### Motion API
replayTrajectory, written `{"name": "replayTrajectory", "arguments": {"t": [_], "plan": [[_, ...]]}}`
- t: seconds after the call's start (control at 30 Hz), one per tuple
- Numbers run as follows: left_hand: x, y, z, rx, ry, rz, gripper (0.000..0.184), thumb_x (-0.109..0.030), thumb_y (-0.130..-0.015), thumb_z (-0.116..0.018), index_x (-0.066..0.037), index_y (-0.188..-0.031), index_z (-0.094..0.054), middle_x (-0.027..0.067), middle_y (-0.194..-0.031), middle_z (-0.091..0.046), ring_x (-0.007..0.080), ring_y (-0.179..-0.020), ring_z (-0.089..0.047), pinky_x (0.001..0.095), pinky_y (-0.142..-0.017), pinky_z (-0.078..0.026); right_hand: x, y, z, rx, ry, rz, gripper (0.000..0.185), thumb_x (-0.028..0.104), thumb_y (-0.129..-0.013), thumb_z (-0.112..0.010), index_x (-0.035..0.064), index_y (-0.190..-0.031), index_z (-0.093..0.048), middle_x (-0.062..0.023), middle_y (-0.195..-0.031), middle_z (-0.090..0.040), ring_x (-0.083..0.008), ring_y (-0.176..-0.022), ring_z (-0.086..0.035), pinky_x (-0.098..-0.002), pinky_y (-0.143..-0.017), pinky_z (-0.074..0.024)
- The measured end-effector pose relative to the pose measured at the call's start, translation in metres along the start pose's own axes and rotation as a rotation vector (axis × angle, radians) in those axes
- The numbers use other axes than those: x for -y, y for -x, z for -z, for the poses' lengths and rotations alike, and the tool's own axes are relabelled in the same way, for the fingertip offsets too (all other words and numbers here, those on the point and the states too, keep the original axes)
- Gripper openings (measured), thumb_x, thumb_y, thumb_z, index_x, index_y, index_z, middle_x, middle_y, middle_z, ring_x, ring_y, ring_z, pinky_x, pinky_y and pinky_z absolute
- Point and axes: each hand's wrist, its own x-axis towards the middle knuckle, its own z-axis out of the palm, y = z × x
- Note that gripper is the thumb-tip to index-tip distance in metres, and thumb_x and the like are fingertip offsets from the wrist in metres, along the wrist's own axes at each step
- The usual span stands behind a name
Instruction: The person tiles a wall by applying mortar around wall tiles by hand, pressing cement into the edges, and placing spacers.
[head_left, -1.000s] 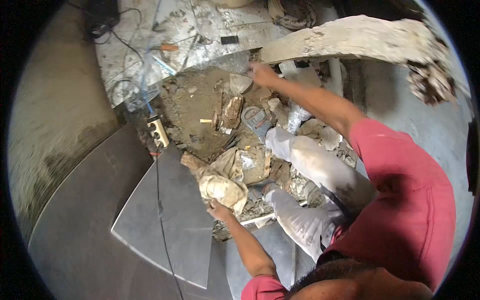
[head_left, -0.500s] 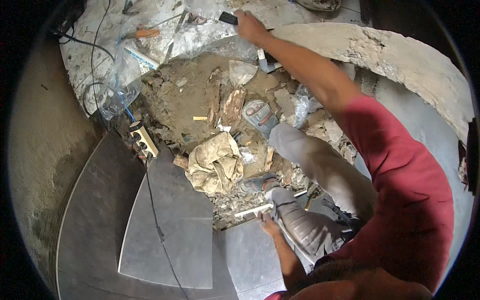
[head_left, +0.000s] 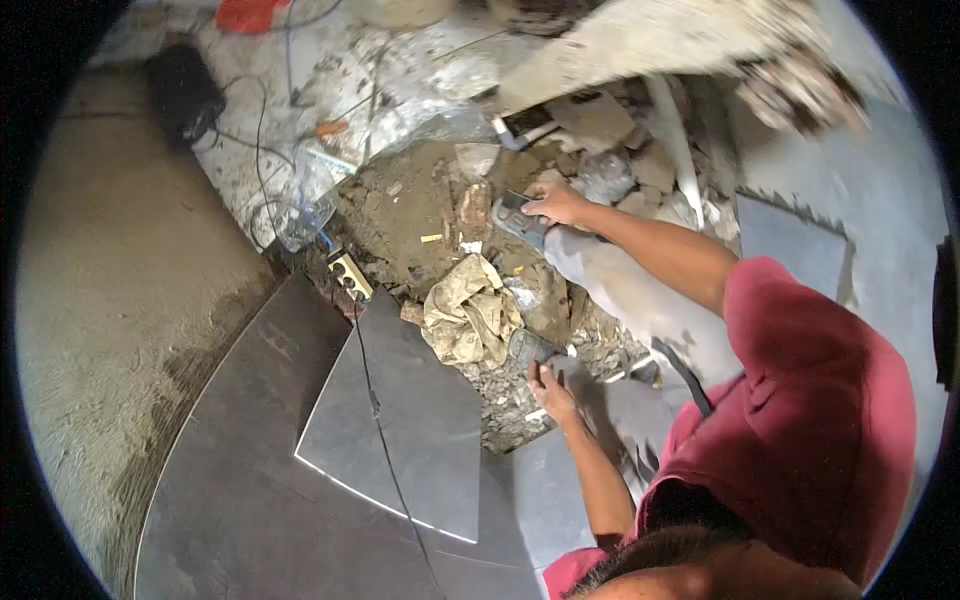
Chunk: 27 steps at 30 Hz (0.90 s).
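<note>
My right hand [head_left: 556, 202] is over the dusty grey shoe [head_left: 522, 222] on my right foot. Its fingers close on a small dark, flat object [head_left: 514, 197], whose kind I cannot make out. Lower down, my left hand [head_left: 551, 390] is beside my other shoe [head_left: 532, 348], fingers bent together. What it grips, if anything, is hidden. Close to those fingers, part of a white strip [head_left: 537, 413] shows against the gravel. A crumpled beige sack [head_left: 470, 312] lies just left of my feet.
Large grey tiles [head_left: 400, 410] cover the lower left, crossed by a black cable [head_left: 375, 400] from a power strip [head_left: 350, 275]. Broken stones and gravel [head_left: 510, 405] surround my feet. Plastic sheeting [head_left: 450, 118] and a blurred pale slab [head_left: 640, 50] are at the top.
My right hand has come down from the far slab to my shoe, still with the dark object. My left hand has moved slightly forward. The view has shifted.
</note>
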Motion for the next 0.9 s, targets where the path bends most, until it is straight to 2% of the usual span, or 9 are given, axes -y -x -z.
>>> {"name": "replayTrajectory", "arguments": {"t": [0.17,0.27,0.33,0.4,0.5,0.57,0.7,0.73,0.9], "plan": [[0.023,0.004,0.108,0.019,-0.031,-0.109,0.038,-0.022,-0.088,-0.048,-0.003,-0.120,-0.041,0.0066,-0.102,-0.050,0.0176,-0.088,-0.049,0.0315,-0.074,-0.044,-0.178,0.075,0.065,-0.539,0.761,0.346,0.040,0.036,-0.070,-0.060,0.0023,-0.093,-0.061,-0.0219,-0.087,-0.062,-0.0367,-0.075,-0.059,-0.0431,-0.066,-0.0456],[0.029,0.029,0.182,-0.016,-0.089,-0.140,0.037,-0.021,-0.086,-0.049,-0.003,-0.118,-0.043,0.0055,-0.098,-0.049,0.0153,-0.086,-0.049,0.0296,-0.070,-0.043,-0.263,0.191,0.090,-0.330,0.730,-0.149,0.033,0.031,-0.071,-0.056,0.0028,-0.088,-0.062,-0.0266,-0.088,-0.057,-0.0370,-0.080,-0.057,-0.0445,-0.069,-0.0448],[0.048,0.033,0.231,-0.049,-0.198,-0.157,0.036,-0.021,-0.085,-0.050,-0.003,-0.117,-0.044,0.0051,-0.094,-0.050,0.0143,-0.081,-0.049,0.0288,-0.066,-0.043,-0.360,0.252,0.083,-0.500,0.792,-0.010,0.029,0.022,-0.067,-0.056,-0.0038,-0.080,-0.063,-0.0255,-0.079,-0.061,-0.0385,-0.069,-0.060,-0.0448,-0.063,-0.0476],[0.077,0.025,0.279,-0.053,-0.304,-0.150,0.036,-0.021,-0.084,-0.051,-0.004,-0.116,-0.045,0.0047,-0.091,-0.050,0.0133,-0.077,-0.049,0.0278,-0.062,-0.043,-0.356,0.345,0.048,-0.567,0.409,-0.126,0.031,0.017,-0.067,-0.058,-0.0044,-0.089,-0.061,-0.0238,-0.083,-0.062,-0.0360,-0.072,-0.061,-0.0434,-0.066,-0.0480],[0.114,0.021,0.334,-0.023,-0.436,-0.065,0.037,-0.021,-0.083,-0.053,-0.004,-0.115,-0.045,0.0041,-0.086,-0.050,0.0120,-0.070,-0.048,0.0263,-0.055,-0.041,-0.455,0.394,0.017,-0.391,0.264,-0.470,0.042,0.013,-0.072,-0.060,-0.0027,-0.111,-0.052,-0.0203,-0.095,-0.060,-0.0307,-0.078,-0.061,-0.0419,-0.056,-0.0467],[0.128,0.030,0.351,-0.071,-0.446,0.028,0.037,-0.021,-0.083,-0.054,-0.003,-0.114,-0.045,0.0038,-0.085,-0.050,0.0116,-0.067,-0.047,0.0252,-0.052,-0.040,-0.493,0.425,-0.003,-0.286,0.293,-0.428,0.042,0.014,-0.074,-0.060,-0.0028,-0.112,-0.052,-0.0207,-0.099,-0.058,-0.0276,-0.078,-0.061,-0.0410,-0.057,-0.0478],[0.129,0.033,0.344,0.019,-0.472,-0.004,0.039,-0.023,-0.085,-0.054,-0.003,-0.117,-0.043,0.0025,-0.087,-0.050,0.0111,-0.070,-0.048,0.0243,-0.052,-0.039,-0.454,0.446,-0.031,-0.465,0.015,-0.539,0.036,0.015,-0.073,-0.061,0.0015,-0.105,-0.058,-0.0182,-0.099,-0.060,-0.0302,-0.088,-0.058,-0.0416,-0.076,-0.0444],[0.126,0.032,0.333,0.013,-0.492,-0.055,0.034,-0.021,-0.086,-0.051,-0.005,-0.115,-0.044,0.0018,-0.077,-0.048,0.0102,-0.062,-0.046,0.0255,-0.050,-0.039,-0.463,0.442,-0.037,-0.512,0.007,-0.518,0.036,0.017,-0.074,-0.061,0.0018,-0.107,-0.058,-0.0176,-0.100,-0.060,-0.0293,-0.087,-0.059,-0.0407,-0.075,-0.0442],[0.086,0.029,0.272,0.111,-0.668,-0.086,0.041,-0.026,-0.087,-0.052,-0.007,-0.121,-0.041,0.0041,-0.102,-0.049,0.0142,-0.085,-0.050,0.0306,-0.067,-0.040,-0.512,0.421,-0.028,-0.594,-0.217,-0.502,0.042,0.027,-0.083,-0.060,0.0052,-0.117,-0.050,-0.0142,-0.092,-0.060,-0.0211,-0.064,-0.059,-0.0367,-0.058,-0.0501]]}}
